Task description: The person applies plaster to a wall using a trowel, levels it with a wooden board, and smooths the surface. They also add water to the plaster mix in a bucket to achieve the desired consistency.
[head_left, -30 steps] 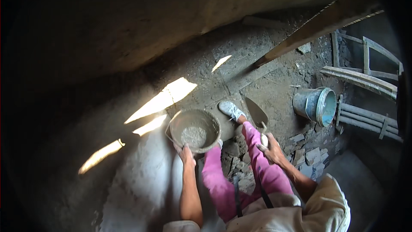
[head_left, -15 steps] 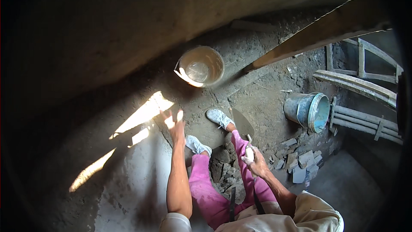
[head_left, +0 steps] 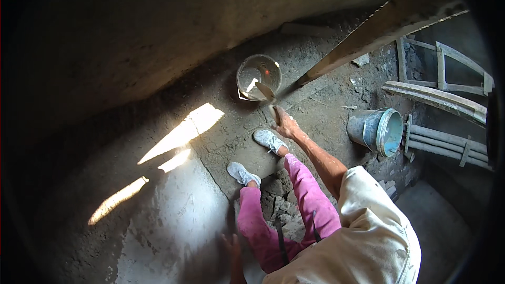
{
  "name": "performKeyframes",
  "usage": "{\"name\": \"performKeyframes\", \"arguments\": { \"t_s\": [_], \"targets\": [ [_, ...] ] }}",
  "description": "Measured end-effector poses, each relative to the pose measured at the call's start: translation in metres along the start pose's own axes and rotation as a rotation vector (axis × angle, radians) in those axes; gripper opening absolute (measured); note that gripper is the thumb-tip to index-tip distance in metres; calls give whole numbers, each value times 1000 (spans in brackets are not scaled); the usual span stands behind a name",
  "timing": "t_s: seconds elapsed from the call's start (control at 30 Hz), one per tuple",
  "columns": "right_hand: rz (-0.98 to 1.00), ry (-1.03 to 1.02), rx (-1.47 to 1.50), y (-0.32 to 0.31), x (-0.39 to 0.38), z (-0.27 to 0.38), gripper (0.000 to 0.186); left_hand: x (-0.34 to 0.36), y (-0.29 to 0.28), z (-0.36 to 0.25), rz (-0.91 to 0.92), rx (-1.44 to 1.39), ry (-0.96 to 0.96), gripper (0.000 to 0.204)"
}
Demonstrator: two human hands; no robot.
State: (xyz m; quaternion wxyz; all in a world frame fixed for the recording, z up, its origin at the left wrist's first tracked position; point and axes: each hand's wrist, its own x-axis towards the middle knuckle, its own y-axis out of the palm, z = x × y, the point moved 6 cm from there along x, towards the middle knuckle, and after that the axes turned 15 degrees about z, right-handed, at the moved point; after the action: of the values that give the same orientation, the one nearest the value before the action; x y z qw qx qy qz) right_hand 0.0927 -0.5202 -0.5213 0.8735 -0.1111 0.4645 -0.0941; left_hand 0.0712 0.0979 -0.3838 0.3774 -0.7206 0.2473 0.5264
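My right hand [head_left: 285, 124] is wrapped round the handle of a trowel [head_left: 264, 91], arm stretched forward. The trowel's pointed blade overlaps the near rim of a round bucket [head_left: 246, 69]; whether it touches the rim I cannot tell. A patch of sunlight falls inside the bucket, which stands on the dirt floor by the wall. Low in the picture, my left hand [head_left: 231, 243] hangs in shadow beside my pink trouser leg, slightly blurred. Its fingers look apart and nothing shows in them.
A blue-grey bucket [head_left: 363, 128] lies tipped at the right, near wooden frames [head_left: 436, 102]. A thick slanting beam [head_left: 368, 37] comes down beside the round bucket. Broken rubble [head_left: 288, 211] lies by my legs. A pale slab [head_left: 173, 215] covers the lower left.
My right hand has swung forward and left with the trowel, from beside my knee to the round bucket. My left hand has drawn back. The round bucket looks smaller and sits farther right.
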Motion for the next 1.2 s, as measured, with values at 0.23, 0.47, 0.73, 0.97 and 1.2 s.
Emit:
{"name": "performKeyframes", "arguments": {
  "t_s": [0.23,0.47,0.73,0.97,1.2],
  "targets": [
    [-124,-21,329,-19,-187,-20,79,-96,67,-34,203,267,-11,64],
    [-729,-495,221,-294,-350,124,98,-194,-11,-248,360,-795,408,60],
    [-449,-1044,-8,-403,-389,298,112,-294,-50,-350,174,-494,728,81],
    [-556,-1045,-546,-395,-293,315,23,-325,-29,-350,220,-584,716,79],
    [-686,-647,-172,-335,-352,271,51,-301,13,-349,70,-410,951,76]
  ]
}}
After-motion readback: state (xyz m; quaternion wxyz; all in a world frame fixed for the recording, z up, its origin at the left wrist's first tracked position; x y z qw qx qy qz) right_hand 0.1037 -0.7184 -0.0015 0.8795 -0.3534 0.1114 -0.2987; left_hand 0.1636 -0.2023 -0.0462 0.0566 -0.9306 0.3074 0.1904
